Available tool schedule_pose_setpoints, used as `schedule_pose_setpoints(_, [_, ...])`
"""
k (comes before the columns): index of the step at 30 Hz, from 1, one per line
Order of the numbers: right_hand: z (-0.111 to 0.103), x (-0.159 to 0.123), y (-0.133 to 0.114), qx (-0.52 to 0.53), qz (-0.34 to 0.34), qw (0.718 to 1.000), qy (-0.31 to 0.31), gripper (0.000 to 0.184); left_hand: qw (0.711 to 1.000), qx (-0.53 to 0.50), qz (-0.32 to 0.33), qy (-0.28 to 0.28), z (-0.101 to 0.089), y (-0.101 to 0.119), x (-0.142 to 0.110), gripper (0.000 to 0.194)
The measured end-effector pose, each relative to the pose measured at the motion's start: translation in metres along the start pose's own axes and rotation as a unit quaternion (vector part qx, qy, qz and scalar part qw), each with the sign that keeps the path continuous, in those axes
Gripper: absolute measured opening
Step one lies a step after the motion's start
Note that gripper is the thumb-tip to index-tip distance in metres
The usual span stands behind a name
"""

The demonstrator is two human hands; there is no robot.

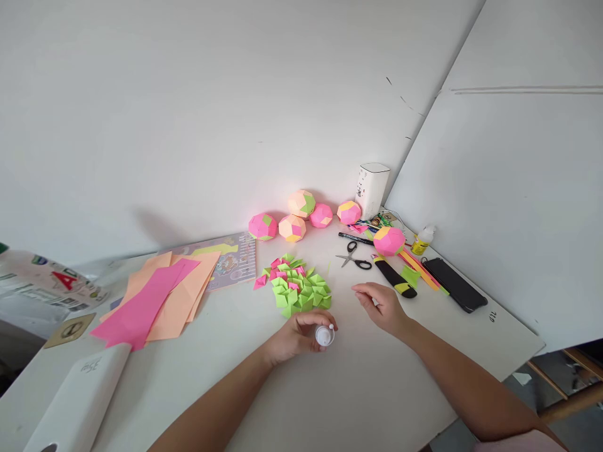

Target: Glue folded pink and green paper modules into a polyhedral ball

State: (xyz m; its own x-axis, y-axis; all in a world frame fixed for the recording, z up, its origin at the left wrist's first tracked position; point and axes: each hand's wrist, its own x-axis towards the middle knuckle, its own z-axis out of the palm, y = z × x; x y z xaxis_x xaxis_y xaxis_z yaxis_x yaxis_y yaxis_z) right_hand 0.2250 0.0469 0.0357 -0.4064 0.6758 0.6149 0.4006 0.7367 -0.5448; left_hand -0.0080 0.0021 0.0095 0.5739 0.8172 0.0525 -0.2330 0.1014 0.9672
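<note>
My left hand (299,336) is closed round a small white bottle (323,335), seen from above with its pale nozzle and cap. Just beyond the fingers lies a heap of small folded paper pieces (304,292), mostly lime green with some pink. To the right, my right hand (382,307) hovers over or rests on the white table, its fingers curled together. Whatever it may pinch is hidden. Black-handled scissors (351,256) and a black and yellow utility knife (394,276) lie just beyond it.
Several faceted paper balls (292,227) line the back wall near a white container (372,191). A yellow-labelled bottle (423,240) and black phone (455,284) are at right. Pink and peach sheets (146,301), a notebook (235,260) and a white device (80,402) occupy the left.
</note>
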Motion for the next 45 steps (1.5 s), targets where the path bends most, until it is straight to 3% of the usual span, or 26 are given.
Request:
schedule_pose_setpoints(2, [0.0,0.002,0.016,-0.031,-0.017,0.999,0.035,0.018,1.0,-0.003,0.0,0.001,0.0,0.0,0.0,0.027])
schedule_pose_setpoints(6, [0.002,0.004,0.056,-0.051,0.057,0.997,-0.032,0.018,1.0,-0.005,0.009,0.003,-0.001,-0.002,0.001,0.028])
schedule_pose_setpoints(10, [0.001,0.003,0.079,-0.052,0.093,0.994,-0.011,0.028,1.0,-0.014,0.018,-0.007,-0.002,-0.004,0.002,0.029])
schedule_pose_setpoints(13, [-0.002,0.001,0.081,-0.054,0.116,0.991,0.026,0.033,0.999,-0.016,0.023,-0.017,-0.002,-0.004,0.002,0.029])
schedule_pose_setpoints(24, [-0.011,0.006,0.068,-0.033,0.194,0.971,0.132,0.021,1.0,-0.008,0.013,-0.012,-0.001,-0.004,0.002,0.029])
schedule_pose_setpoints(29, [-0.019,0.008,0.054,-0.026,0.202,0.97,0.135,0.024,1.0,0.005,0.021,0.001,-0.001,-0.005,0.002,0.029])
schedule_pose_setpoints(31, [-0.018,0.009,0.046,-0.012,0.188,0.976,0.108,0.027,0.999,0.024,0.035,0.029,0.003,-0.007,0.002,0.029])
schedule_pose_setpoints(34, [-0.009,0.007,0.027,0.047,0.14,0.989,0.005,0.014,0.983,0.128,0.094,0.089,0.015,-0.01,0.001,0.028])
schedule_pose_setpoints(37, [0.005,-0.002,0.001,0.176,0.05,0.961,-0.208,0.049,0.939,0.273,0.167,0.123,0.033,-0.014,-0.001,0.026])
schedule_pose_setpoints(39, [0.014,-0.009,-0.015,0.215,0.039,0.932,-0.29,0.074,0.907,0.341,0.212,0.127,0.042,-0.016,-0.004,0.028])
schedule_pose_setpoints(40, [0.017,-0.013,-0.02,0.227,0.05,0.924,-0.305,0.08,0.889,0.375,0.229,0.131,0.046,-0.017,-0.005,0.029])
schedule_pose_setpoints(43, [0.021,-0.019,-0.027,0.242,0.094,0.918,-0.301,0.072,0.835,0.463,0.247,0.166,0.047,-0.018,-0.007,0.026])
schedule_pose_setpoints(45, [0.021,-0.02,-0.023,0.251,0.129,0.912,-0.297,0.065,0.827,0.475,0.234,0.19,0.043,-0.018,-0.006,0.024])
